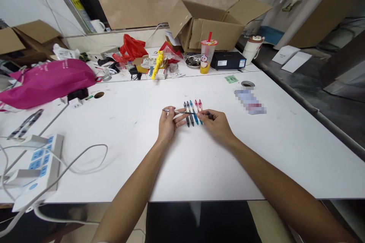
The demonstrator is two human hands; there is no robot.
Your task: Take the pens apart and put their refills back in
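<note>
A thin pen refill [182, 112], silvery at its left end and dark along its length, lies level between both hands above the table. My left hand [168, 123] pinches its left part under the thumb, with the other fingers stretched out beneath. At the other end, the thumb and fingertips of my right hand [215, 121] close on it. A dark piece [210, 115] shows among the right fingers; its kind is unclear. Just behind and below the hands lie several pens in a row: grey-black pens [187, 119], a blue pen [191, 105] and red-topped pens [200, 104], partly covered by the right hand.
White table [182, 163]. On the left are a power strip [54, 159] with cables and a magenta bag [54, 81]. Along the back stand a drink cup [207, 57], a black box [228, 60] and an open carton [211, 32]. A tape roll [248, 84] lies at right.
</note>
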